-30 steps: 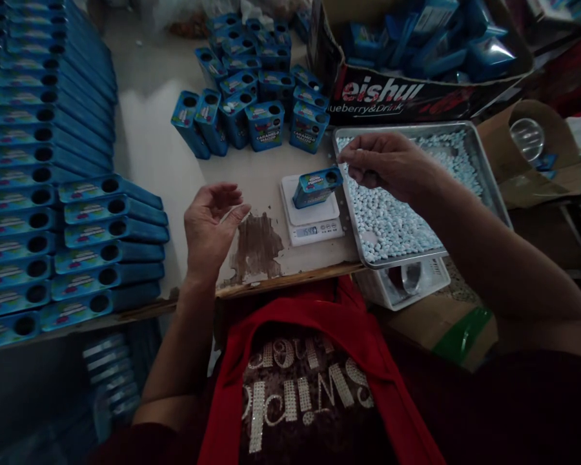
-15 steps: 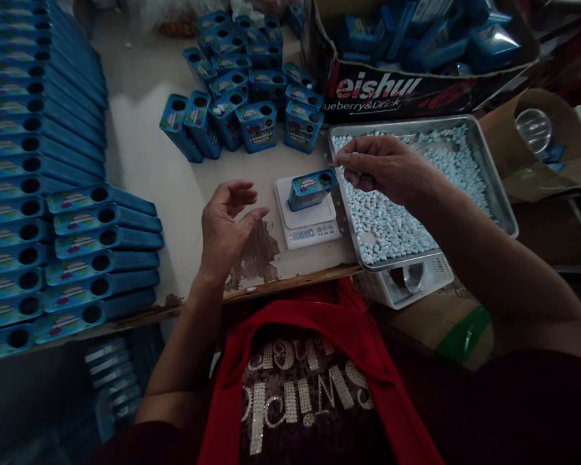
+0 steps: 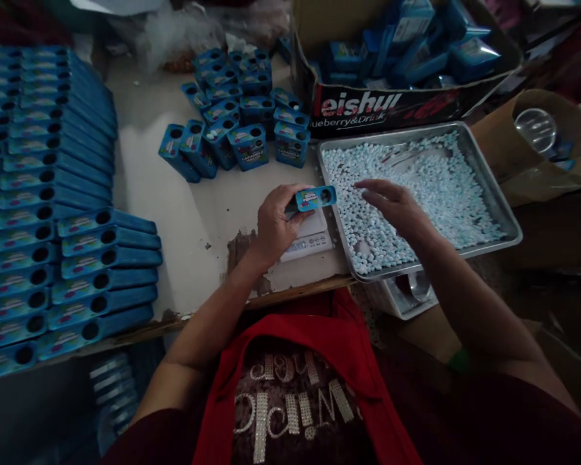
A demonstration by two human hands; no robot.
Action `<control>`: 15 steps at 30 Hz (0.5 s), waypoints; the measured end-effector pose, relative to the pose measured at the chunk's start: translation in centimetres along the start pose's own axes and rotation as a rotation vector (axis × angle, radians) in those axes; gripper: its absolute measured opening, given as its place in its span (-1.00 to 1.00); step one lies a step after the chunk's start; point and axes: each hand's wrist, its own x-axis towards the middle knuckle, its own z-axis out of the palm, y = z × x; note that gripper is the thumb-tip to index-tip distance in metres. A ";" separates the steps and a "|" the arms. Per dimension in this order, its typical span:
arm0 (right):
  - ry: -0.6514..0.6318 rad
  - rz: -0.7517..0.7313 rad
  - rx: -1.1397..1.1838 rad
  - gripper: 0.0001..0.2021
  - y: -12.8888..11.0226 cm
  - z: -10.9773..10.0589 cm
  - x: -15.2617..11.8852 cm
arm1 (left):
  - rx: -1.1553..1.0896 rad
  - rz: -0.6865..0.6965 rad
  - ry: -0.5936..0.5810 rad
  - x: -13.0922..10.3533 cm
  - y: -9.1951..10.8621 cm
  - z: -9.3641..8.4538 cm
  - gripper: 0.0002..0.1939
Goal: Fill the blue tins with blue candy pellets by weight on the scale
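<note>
My left hand [image 3: 277, 218] is closed round a small blue candy tin [image 3: 308, 199] with a round hole in its top. The tin is over the white digital scale [image 3: 314, 243]; whether it still touches the weighing plate I cannot tell. Over the metal tray [image 3: 511, 234] of small pale blue and white candies [image 3: 459, 200], my right hand [image 3: 392, 203] hovers with its fingers stretched out and nothing visible in them.
Several upright blue tins [image 3: 248, 148] stand beyond the scale. Stacked blue tins [image 3: 101, 284] fill the left side. A dark cardboard box [image 3: 363, 108] of blue packs stands behind the tray, with a brown paper bag [image 3: 506, 152] at right. The table's worn wooden edge [image 3: 310, 287] runs in front.
My left hand has moved right and taken hold of the tin on the scale. The right hand has drawn away from the tin over the tray, its fingers opening. The view has shifted slightly.
</note>
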 end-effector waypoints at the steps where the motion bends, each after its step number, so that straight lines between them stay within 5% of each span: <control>1: -0.006 0.083 0.205 -0.58 0.4 1.0 -0.6 | 0.086 0.092 -0.016 0.4 0.5 0.2 -0.73; 4: -0.078 0.304 0.779 -0.56 -0.1 4.2 -1.8 | 0.275 0.296 -0.063 0.9 1.4 0.8 -0.65; 7: -0.121 0.406 1.069 -0.67 -1.6 6.1 -2.0 | 0.346 0.324 -0.065 0.9 0.9 1.3 -0.61; 15: -0.113 0.397 1.036 -0.82 -1.0 6.5 -0.4 | 0.080 0.015 0.068 0.7 0.2 1.4 -0.67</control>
